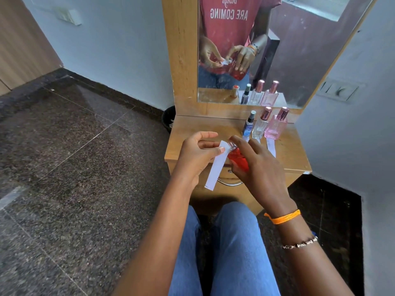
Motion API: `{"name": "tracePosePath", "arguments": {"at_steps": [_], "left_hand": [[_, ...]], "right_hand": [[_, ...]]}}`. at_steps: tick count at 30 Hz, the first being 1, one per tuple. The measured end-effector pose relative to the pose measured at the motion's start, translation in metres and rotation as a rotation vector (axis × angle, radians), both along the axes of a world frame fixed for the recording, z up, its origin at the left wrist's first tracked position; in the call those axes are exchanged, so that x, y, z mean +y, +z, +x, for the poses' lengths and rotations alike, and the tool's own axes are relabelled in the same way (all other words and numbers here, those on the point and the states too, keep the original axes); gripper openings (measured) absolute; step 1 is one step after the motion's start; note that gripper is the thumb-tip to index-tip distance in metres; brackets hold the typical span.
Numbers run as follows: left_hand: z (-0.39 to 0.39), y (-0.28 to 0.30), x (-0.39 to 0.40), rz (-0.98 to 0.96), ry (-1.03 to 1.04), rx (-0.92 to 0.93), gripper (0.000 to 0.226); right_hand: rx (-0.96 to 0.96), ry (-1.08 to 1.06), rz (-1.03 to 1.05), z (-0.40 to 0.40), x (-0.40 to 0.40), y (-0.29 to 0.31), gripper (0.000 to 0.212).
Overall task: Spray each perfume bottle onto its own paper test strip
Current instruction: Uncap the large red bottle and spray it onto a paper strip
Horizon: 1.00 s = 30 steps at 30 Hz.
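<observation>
Head view, person seated before a small wooden dressing table (186, 146) with a mirror (299, 50) above it. Right hand (259, 165) grips a red perfume bottle (238, 158) held in the air just above the table's front edge: thumb and lower fingers curled round the red body, index finger arched up with its tip on the silver spray head; middle and ring fingers lie fanned across the far side of the bottle. Left hand (197, 154) pinches a white paper test strip (217, 165) between thumb and a finger near the strip's upper end, remaining fingers loosely curled above; the strip hangs down and to the left, its top end touching or just beside the spray head, cannot tell which. No visible mist. On the table top near the back right stand three more bottles in a row, close together: a dark blue bottle (248, 124), a clear bottle (260, 126) with rose cap, a pink bottle (275, 127) with rose cap. A second white strip (271, 147) lies flat in front of the pink bottle; parts of further strips show in front of the other two, mostly hidden by the right hand. Orange thread (284, 216) and a beaded bracelet (299, 244) on the right wrist. Blue jeans (235, 253) below, dark speckled floor (74, 146) at left
</observation>
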<state>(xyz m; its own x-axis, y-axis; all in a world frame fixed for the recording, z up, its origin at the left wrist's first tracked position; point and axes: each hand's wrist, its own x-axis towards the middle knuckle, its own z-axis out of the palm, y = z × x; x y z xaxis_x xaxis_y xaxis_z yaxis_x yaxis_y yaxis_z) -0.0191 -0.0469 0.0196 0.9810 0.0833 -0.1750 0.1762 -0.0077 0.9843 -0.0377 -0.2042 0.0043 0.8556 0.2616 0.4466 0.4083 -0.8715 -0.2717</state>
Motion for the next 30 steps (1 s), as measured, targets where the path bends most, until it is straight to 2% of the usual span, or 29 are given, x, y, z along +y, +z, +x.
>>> {"name": "tracePosePath", "arguments": {"at_steps": [10,21,25,30], "left_hand": [[0.001,-0.006,-0.002,-0.004,-0.003,0.012,0.035],[0.027,-0.026,-0.009,0.063,0.117,-0.051,0.013],[0.057,-0.030,-0.018,0.160,0.166,-0.080,0.013],[0.083,-0.043,-0.028,0.338,0.089,-0.045,0.024]], "right_hand": [[0.012,0.008,-0.006,0.002,-0.002,-0.003,0.053],[0.089,-0.083,0.311,-0.006,-0.012,-0.018,0.054],[0.070,-0.106,0.377,-0.007,-0.016,-0.018,0.056],[0.073,-0.095,0.425,-0.001,-0.019,-0.015,0.058]]}}
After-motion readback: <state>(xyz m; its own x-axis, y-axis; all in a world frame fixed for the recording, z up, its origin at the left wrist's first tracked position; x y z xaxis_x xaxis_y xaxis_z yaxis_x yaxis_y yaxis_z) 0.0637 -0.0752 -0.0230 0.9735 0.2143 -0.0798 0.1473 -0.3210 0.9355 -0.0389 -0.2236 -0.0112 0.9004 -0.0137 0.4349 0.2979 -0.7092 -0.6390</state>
